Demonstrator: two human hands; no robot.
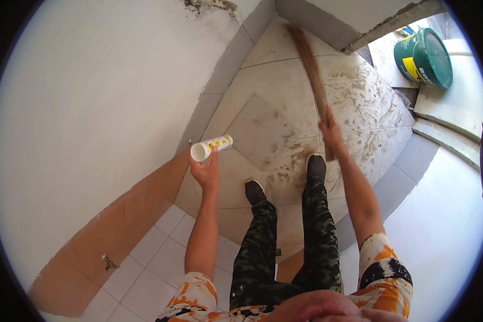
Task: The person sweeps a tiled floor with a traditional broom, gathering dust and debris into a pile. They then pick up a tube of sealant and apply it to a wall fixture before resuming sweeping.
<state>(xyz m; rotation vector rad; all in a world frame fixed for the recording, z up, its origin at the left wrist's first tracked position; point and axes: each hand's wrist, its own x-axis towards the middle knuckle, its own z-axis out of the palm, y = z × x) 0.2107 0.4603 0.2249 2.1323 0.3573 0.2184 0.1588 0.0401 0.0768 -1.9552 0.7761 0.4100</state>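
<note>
My left hand (205,170) is wrapped around a white tube (201,152) with a yellow pattern. The tube's hollow end faces me, and it is held above the floor by the left wall. In my right hand (331,130) is a long brown straw broom (312,70), gripped near its lower end. It stretches away toward the far corner, and its far end is smeared by motion. Whether its tip touches the floor I cannot tell. Beneath it, the beige tiled floor (268,64) carries dark, wet-looking dirt smears, thickest right of the broom.
A flat grey square slab (263,129) lies ahead of my dark shoes (255,191). Beyond the opening at the far right stands a green lidded bucket (424,58) beside a pale sill (451,115). White walls with grey and brown skirting tiles (139,206) close in both sides.
</note>
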